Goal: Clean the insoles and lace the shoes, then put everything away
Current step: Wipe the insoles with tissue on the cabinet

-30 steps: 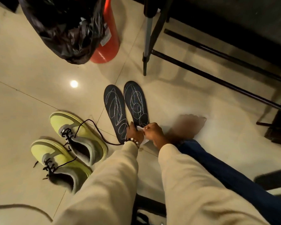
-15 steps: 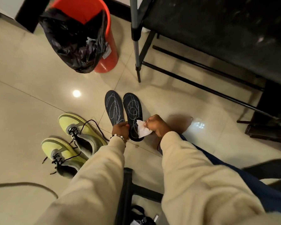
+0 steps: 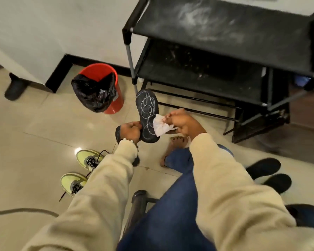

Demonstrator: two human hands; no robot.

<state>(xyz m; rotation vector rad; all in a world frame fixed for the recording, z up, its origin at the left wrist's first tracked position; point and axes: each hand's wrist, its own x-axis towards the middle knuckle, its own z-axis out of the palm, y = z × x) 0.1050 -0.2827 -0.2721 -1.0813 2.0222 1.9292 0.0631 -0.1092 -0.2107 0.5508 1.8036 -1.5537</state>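
Warm, moderately dim indoor light. Glossy beige tiled floor (image 3: 43, 127) carries 1 small hard glare spot beside the toe of the far yellow-green lace-up shoe (image 3: 87, 158); broader soft sheen further left. Shadows soft and diffuse under the black fabric-shelved shoe rack (image 3: 225, 33). Motion blur throughout, heaviest at right edge and on the cream sleeves. Wide-angle bend: rack posts lean, wall base curves. Fine detail smeared.

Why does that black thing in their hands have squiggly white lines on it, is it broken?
Not broken, as far as the view shows. The insole held by the left hand has white scribbles looping across its dark surface, which look like marks, not tears. The right hand holds a white wipe against it.
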